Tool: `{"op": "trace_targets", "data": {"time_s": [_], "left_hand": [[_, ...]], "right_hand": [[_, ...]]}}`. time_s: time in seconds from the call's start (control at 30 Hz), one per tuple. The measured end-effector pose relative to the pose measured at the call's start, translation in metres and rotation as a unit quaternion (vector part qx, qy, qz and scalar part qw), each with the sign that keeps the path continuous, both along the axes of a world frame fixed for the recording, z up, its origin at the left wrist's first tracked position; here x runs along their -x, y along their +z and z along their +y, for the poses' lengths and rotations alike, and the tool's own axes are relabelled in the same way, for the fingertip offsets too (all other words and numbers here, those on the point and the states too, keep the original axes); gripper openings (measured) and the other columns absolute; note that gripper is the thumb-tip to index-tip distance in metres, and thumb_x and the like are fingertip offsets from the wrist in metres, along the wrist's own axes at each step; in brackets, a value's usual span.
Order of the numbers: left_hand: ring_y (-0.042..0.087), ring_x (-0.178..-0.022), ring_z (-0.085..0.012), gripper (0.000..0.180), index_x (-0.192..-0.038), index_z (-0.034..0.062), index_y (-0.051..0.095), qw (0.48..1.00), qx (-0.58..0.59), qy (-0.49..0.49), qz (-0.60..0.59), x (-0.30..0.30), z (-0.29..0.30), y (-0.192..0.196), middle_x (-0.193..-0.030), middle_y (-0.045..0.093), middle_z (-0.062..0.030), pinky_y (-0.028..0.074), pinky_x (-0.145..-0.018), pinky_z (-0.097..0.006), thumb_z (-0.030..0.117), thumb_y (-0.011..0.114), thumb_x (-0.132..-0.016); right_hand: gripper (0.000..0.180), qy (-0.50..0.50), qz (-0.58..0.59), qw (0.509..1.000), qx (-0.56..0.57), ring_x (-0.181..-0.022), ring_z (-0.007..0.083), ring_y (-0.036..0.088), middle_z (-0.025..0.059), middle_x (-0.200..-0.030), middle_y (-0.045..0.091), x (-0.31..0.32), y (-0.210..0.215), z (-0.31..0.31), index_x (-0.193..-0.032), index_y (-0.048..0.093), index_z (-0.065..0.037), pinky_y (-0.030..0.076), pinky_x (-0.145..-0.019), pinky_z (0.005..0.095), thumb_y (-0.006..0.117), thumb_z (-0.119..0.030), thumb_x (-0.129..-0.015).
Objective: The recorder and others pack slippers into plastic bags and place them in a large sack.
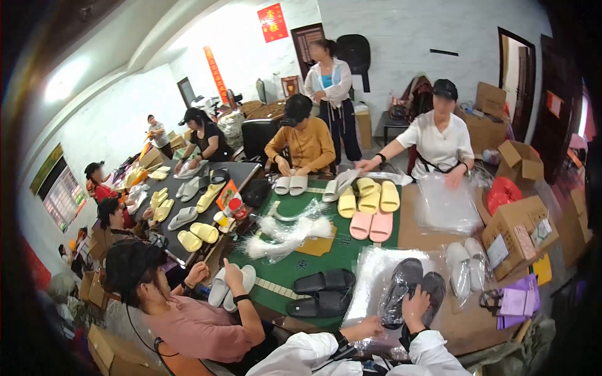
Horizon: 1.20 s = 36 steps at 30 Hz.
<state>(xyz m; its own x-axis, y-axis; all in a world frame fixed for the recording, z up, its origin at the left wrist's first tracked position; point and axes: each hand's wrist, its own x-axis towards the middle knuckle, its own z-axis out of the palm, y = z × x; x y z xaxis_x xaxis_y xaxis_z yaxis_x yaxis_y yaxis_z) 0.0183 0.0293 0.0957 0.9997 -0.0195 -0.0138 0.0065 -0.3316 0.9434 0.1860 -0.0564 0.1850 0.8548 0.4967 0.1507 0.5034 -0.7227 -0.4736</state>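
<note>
A pair of black slippers point(402, 283) lies in a clear plastic bag at the near right of the table. My right hand point(415, 307) is on the slippers, its fingers bent over the near part of the pair. To its left, my left hand point(370, 327) has its fingers closed at the near edge of the clear plastic; exactly what they pinch is hard to make out. Under and beside the bagged pair spreads a stack of clear plastic bags point(367, 282). Another black pair of slippers point(322, 293) sits unbagged on the green table top, left of my hands.
Bagged white slippers point(468, 268) and an open cardboard box point(519, 237) stand to the right. Yellow slippers point(368, 198), pink slippers point(372, 226) and white ties point(285, 235) lie farther back. A co-worker in pink point(200, 329) sits close on my left; others work around the tables.
</note>
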Motion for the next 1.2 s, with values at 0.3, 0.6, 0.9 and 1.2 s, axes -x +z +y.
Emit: {"op": "trace_targets", "data": {"time_s": [0.3, 0.6, 0.9, 1.2], "left_hand": [[0.051, -0.067, -0.0091, 0.012, -0.094, 0.0043, 0.055, 0.788, 0.572, 0.097, 0.204, -0.013, -0.014, 0.055, -0.078, 0.057, -0.0006, 0.041, -0.059, -0.024, 0.013, 0.057, -0.086], [0.056, -0.102, -0.0248, 0.033, -0.119, 0.0003, 0.044, 0.735, 0.643, 0.15, 0.154, -0.032, 0.005, 0.069, -0.106, 0.056, -0.0169, 0.045, -0.092, -0.033, 0.001, 0.051, -0.087], [0.054, -0.107, -0.0288, 0.022, -0.108, -0.0075, 0.046, 0.729, 0.651, 0.161, 0.135, -0.06, -0.008, 0.118, -0.109, 0.055, -0.0196, 0.044, -0.096, -0.036, 0.005, 0.047, -0.09], [0.061, -0.092, -0.024, 0.021, -0.107, -0.0027, 0.044, 0.708, 0.649, 0.115, 0.252, -0.059, -0.042, 0.078, -0.101, 0.059, -0.0158, 0.051, -0.085, -0.036, 0.005, 0.049, -0.089]], "right_hand": [[0.049, 0.138, 0.048, 0.984, -0.099, -0.103, 0.0406, 0.046, 0.0239, -0.111, 0.05, -0.014, -0.002, 0.02, -0.117, 0.054, -0.01, 0.037, -0.086, 0.0481, 0.064, -0.018, -0.069], [0.014, 0.181, 0.103, 0.959, -0.193, -0.075, 0.025, 0.061, 0.0149, -0.081, 0.062, 0.01, 0.027, -0.029, -0.087, 0.061, 0.001, 0.047, -0.067, 0.0343, 0.057, -0.011, -0.081], [0.058, 0.214, 0.661, 0.695, -0.185, -0.09, 0.0245, 0.06, 0.0129, -0.106, 0.059, 0.028, -0.008, -0.093, -0.114, 0.052, -0.003, 0.048, -0.076, 0.0366, 0.036, -0.053, -0.091], [0.084, -0.072, 0.716, 0.495, -0.487, -0.117, 0.0333, 0.038, 0.0118, -0.129, 0.04, -0.005, -0.003, -0.052, -0.132, 0.036, -0.011, 0.035, -0.095, 0.0511, 0.052, -0.069, -0.073]]}}
